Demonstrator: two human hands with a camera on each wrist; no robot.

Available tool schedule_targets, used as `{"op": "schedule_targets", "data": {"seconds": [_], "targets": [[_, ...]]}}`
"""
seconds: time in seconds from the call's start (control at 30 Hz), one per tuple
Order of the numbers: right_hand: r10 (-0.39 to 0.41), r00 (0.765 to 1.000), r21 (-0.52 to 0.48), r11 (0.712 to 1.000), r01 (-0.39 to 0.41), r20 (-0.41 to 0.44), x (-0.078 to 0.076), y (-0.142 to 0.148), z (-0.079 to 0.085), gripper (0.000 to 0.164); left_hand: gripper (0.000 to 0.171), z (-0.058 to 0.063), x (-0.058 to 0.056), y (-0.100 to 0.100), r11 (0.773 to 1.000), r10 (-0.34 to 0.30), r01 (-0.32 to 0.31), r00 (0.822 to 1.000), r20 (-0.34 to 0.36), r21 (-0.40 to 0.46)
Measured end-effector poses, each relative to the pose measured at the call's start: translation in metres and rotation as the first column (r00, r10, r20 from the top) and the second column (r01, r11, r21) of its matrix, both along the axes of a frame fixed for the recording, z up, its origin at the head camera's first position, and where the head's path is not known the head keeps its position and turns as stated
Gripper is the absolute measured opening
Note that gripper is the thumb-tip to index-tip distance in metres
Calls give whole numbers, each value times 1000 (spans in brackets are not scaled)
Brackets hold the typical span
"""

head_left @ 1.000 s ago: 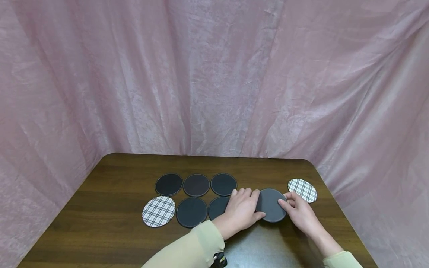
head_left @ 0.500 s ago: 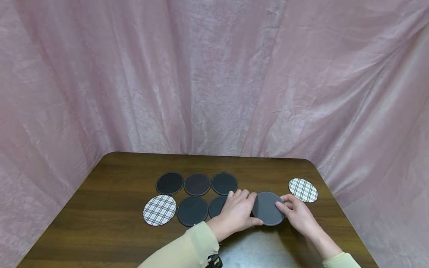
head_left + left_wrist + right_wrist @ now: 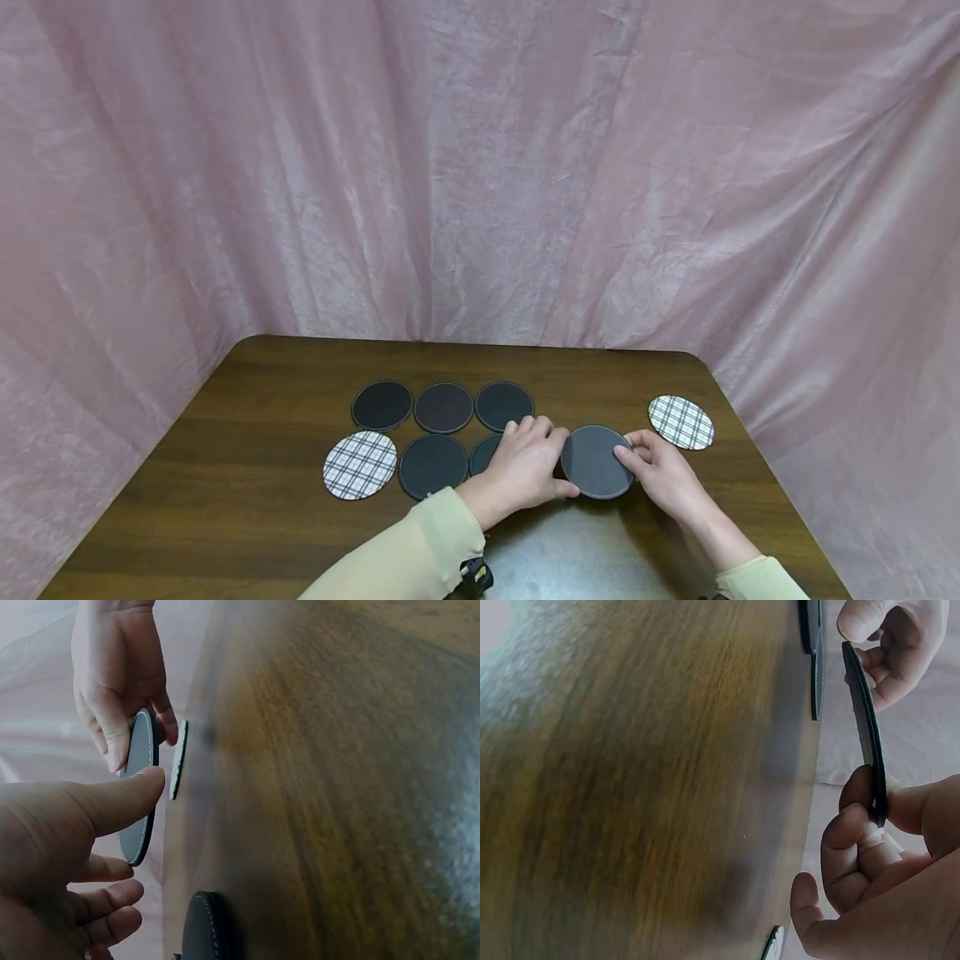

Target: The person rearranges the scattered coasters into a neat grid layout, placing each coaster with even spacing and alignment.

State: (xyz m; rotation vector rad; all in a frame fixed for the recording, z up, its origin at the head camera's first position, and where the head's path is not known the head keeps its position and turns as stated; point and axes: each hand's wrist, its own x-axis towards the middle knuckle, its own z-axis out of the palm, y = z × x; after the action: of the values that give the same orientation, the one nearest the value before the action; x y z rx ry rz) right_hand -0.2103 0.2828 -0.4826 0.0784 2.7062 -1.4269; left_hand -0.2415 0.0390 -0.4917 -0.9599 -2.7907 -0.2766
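In the head view my right hand (image 3: pixel 666 477) pinches the right edge of a round dark grey coaster (image 3: pixel 597 462) with thumb and fingers. The coaster is held above the table, and in the right wrist view its edge (image 3: pixel 871 735) looks layered; I cannot tell if it is more than one coaster. My left hand (image 3: pixel 521 463) is at the coaster's left side, thumb and index finger loosely spread by the rim. Under that hand lies another dark coaster (image 3: pixel 483 454), partly hidden. A dark coaster (image 3: pixel 433 467) and a plaid white coaster (image 3: pixel 361 465) continue that row to the left.
Behind them lie a black coaster (image 3: pixel 382 406), a brownish coaster (image 3: pixel 444 407) and a dark blue-grey coaster (image 3: pixel 505 406). Another plaid coaster (image 3: pixel 681 422) lies at the right. The brown wooden table (image 3: pixel 285 533) ends at a pink curtain (image 3: pixel 480 167).
The coaster in my right hand has shifted a little left. My left hand has drawn slightly left, away from its rim. The coasters lying on the table keep their arrangement.
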Motion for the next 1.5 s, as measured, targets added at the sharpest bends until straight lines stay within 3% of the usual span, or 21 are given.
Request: {"op": "schedule_targets", "data": {"seconds": [0.27, 0.43, 0.63, 0.87, 1.17, 1.37, 1.5], "targets": [[-16, 1000, -25, 1000, 16, -1, -7, -1, -3, 29, 51, -4, -9, -8, 999, 27, -27, 1000, -7, 30], [-15, 1000, -33, 999, 15, -6, -13, 0, 0, 31, 50, 1, -19, -17, 995, 71, -72, 997, 20, 72], [-6, 1000, 21, 1000, 6, -7, -22, -1, 0, 33, 46, 6, -26, -28, 985, 130, -134, 991, 40, 108], [28, 1000, 134, 991, -28, 1, -26, -4, -7, 30, 44, 5, -27, -33, 983, 133, -138, 990, 45, 120], [87, 994, 291, 954, -66, -59, -30, -14, -11, 29, 44, 3, -25, -33, 983, 146, -148, 989, 26, 111], [126, 976, 417, 908, -40, -180, -34, -14, -28, 32, 44, -2, -22, -33, 985, 140, -141, 990, 16, 101], [124, 975, 443, 896, -32, -182, -36, -16, -28, 31, 45, -3, -23, -33, 984, 142, -144, 990, 18, 104]]}}
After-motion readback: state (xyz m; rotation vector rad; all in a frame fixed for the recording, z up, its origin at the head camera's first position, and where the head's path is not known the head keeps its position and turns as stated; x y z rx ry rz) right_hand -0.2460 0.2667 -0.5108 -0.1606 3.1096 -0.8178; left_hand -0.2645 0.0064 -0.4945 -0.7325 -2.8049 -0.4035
